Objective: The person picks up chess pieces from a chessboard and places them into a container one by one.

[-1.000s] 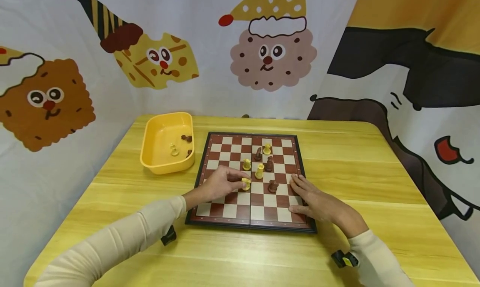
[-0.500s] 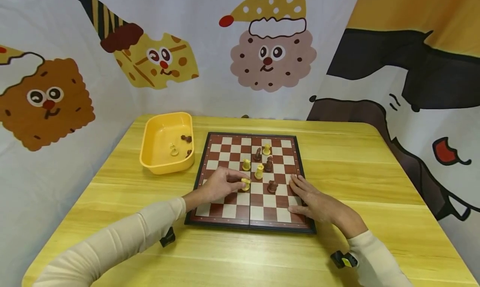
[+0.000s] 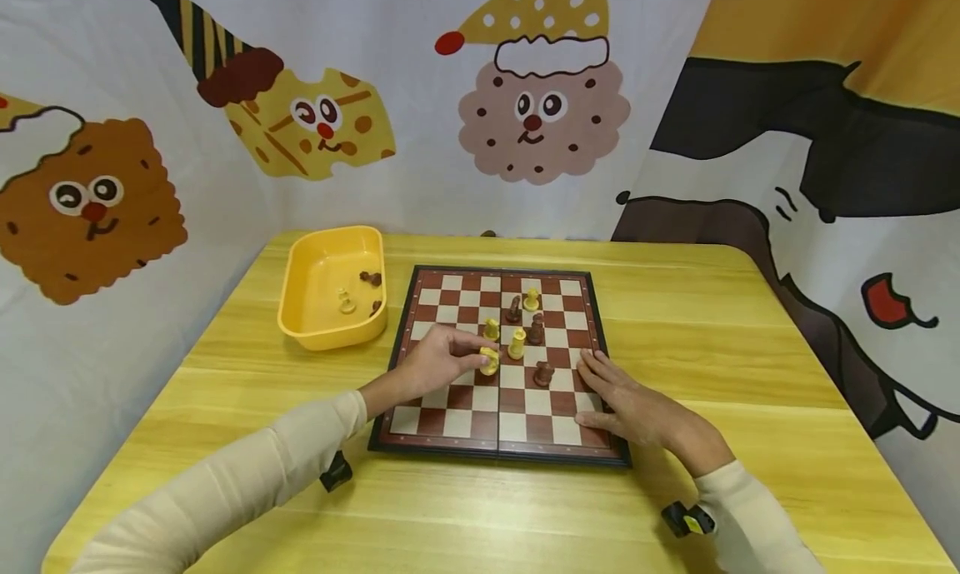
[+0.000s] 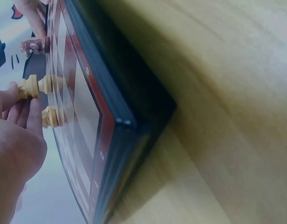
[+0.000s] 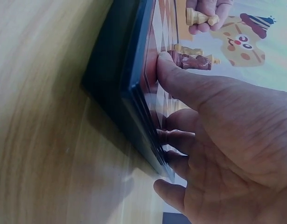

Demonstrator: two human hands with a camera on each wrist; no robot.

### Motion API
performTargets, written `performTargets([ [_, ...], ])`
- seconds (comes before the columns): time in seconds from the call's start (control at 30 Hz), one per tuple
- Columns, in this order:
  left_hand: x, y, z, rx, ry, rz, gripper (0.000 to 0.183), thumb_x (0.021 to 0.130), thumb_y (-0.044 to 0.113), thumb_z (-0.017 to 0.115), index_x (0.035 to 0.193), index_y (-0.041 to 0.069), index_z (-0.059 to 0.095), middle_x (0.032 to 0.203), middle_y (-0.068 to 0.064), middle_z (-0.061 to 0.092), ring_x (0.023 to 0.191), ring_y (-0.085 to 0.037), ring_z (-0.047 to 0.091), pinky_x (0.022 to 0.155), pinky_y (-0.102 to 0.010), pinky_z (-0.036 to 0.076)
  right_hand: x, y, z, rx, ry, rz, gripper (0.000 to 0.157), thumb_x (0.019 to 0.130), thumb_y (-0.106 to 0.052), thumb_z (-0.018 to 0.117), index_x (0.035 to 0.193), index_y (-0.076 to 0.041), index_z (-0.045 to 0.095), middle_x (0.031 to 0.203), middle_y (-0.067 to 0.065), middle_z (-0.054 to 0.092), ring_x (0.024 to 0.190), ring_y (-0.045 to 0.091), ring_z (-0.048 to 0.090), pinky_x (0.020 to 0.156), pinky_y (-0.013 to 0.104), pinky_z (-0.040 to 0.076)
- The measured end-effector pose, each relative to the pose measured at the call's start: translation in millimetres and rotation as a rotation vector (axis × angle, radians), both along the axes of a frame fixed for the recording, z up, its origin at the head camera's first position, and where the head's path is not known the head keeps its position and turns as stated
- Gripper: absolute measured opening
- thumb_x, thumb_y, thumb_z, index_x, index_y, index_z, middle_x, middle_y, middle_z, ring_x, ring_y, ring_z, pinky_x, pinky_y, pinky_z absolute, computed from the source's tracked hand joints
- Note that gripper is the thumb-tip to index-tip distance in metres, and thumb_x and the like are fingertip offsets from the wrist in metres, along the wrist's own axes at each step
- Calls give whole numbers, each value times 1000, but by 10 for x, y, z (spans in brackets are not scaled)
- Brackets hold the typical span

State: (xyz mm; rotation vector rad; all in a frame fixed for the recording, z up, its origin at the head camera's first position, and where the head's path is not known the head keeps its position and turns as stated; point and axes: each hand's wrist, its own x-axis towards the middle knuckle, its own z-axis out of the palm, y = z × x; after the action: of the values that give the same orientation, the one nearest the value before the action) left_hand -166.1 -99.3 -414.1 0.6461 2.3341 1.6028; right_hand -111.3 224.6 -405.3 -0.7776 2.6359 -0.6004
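Pale yellow, plastic-looking chess piece (image 3: 490,361) in the head view, pinched between thumb and fingers of the left hand (image 3: 438,356) over the black-rimmed, brown-and-cream checkered chessboard (image 3: 456,424); opposite, right hand (image 3: 628,397) loosely spread, touching the chessboard's right side, gripping nothing. From the left wrist, smooth-looking and ridged; probably light, stiff, slightly slippery, unlikely to break. From the right wrist, apparently held just off the chessboard; probably best taken by the narrower body above the flared base, with a light pinch.

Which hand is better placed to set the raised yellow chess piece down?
The left hand, I'd judge: it pinches the yellow chess piece above the board, while the right hand rests on the board's right side, holding no piece.
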Motion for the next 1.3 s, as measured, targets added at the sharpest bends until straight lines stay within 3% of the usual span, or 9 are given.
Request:
performTargets([
  [0.17, 2, -73, -2, 26, -10, 28, 21, 95, 4, 73, 115, -1, 76, 108, -7, 75, 90, -16, 72, 77, -39, 60, -8, -17, 13, 1, 5, -2, 82, 102, -39, 63, 155, 11, 26, 164, 29, 13, 150, 47, 9, 114, 62, 25],
  [0.27, -29, -156, 12, 44, 24, 33, 21, 95, 2, 72, 115, -4, 75, 109, -9, 75, 92, -18, 72, 77, -40, 61, -6, -21, 17, 4, 7, -4, 83, 102, -39, 63, 155, 12, 26, 164, 29, 13, 149, 48, 10, 114, 62, 26],
  [0.4, -79, -287, 80, 72, 56, 55, 21, 95, -1, 70, 115, -8, 73, 107, -11, 75, 86, -23, 72, 67, -33, 60, -6, -18, 17, 0, 3, -7, 84, 102, -41, 63, 156, 11, 25, 164, 28, 13, 149, 47, 10, 114, 62, 25],
  [0.5, -115, -377, 145, 75, 50, 101, 21, 95, 0, 71, 116, -6, 74, 107, -10, 75, 76, -26, 68, 54, -23, 50, -5, -12, 12, -7, -2, -7, 84, 102, -41, 63, 156, 11, 25, 164, 28, 13, 149, 47, 9, 114, 62, 25],
  [0.73, -194, -583, 210, 52, 97, 155, 20, 97, 3, 71, 116, -1, 76, 104, -9, 76, 75, -38, 65, 51, -22, 44, -6, -10, -1, -14, 7, -2, 83, 101, -39, 64, 155, 11, 26, 164, 29, 13, 149, 48, 10, 114, 62, 25],
  [0.8, -218, -641, 215, 42, 107, 167, 19, 97, 4, 70, 115, -1, 76, 101, -8, 76, 67, -40, 57, 47, -22, 35, -7, -11, -6, -16, 16, 2, 83, 101, -40, 64, 155, 12, 27, 163, 30, 14, 149, 49, 10, 113, 63, 26],
  [1.03, -271, -848, 247, 17, 117, 209, 22, 99, 9, 70, 118, -1, 75, 103, -11, 76, 63, -25, 54, 47, -24, 33, -9, -18, -23, -20, 23, 8, 83, 101, -40, 63, 154, 13, 27, 163, 31, 14, 149, 49, 10, 113, 63, 25],
  [1.2, -287, -997, 298, 18, 129, 236, 25, 99, 11, 70, 121, 1, 74, 100, -14, 75, 51, -14, 39, 44, -24, 30, -8, -16, -18, -22, 41, 13, 82, 101, -39, 63, 153, 14, 28, 162, 31, 15, 148, 50, 11, 113, 63, 25],
  [1.3, -297, -1113, 317, 31, 146, 270, 25, 99, 10, 70, 121, 0, 74, 103, -15, 75, 58, -9, 55, 47, -21, 40, 1, -13, -19, -23, 36, 14, 82, 101, -38, 64, 153, 14, 28, 163, 31, 15, 148, 50, 11, 114, 63, 25],
])
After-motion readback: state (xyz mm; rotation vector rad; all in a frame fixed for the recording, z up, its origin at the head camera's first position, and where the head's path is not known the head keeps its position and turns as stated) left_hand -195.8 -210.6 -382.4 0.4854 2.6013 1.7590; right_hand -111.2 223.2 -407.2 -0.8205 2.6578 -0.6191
